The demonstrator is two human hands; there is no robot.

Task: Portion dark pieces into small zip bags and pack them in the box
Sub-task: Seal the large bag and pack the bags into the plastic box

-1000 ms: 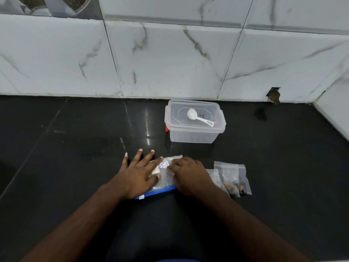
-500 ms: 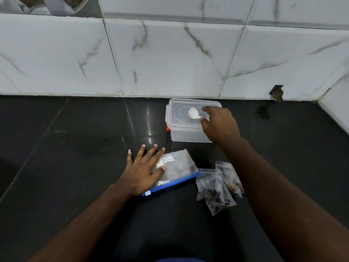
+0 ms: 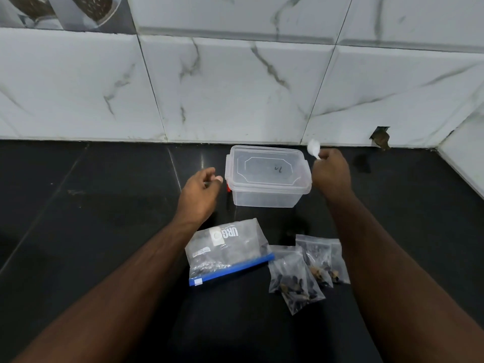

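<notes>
A clear plastic box [image 3: 264,197] with its lid on stands on the black counter near the wall. My right hand [image 3: 331,172] holds a white plastic spoon [image 3: 313,148] just right of the box. My left hand [image 3: 200,191] hovers beside the box's left end with its fingers loosely curled and nothing in it. A large zip bag [image 3: 227,248] with a blue seal strip lies flat in front, holding dark pieces. To its right lie three small zip bags [image 3: 293,279] with dark pieces inside, overlapping each other.
A white marble-tiled wall [image 3: 235,87] runs along the back of the black counter [image 3: 91,218]. A second tiled wall closes the right side. A small hole in the tile [image 3: 379,137] sits at the back right corner.
My right hand took the spoon off the box lid and lifted it to the right. My left hand left the large bag and rose toward the box's left end.
</notes>
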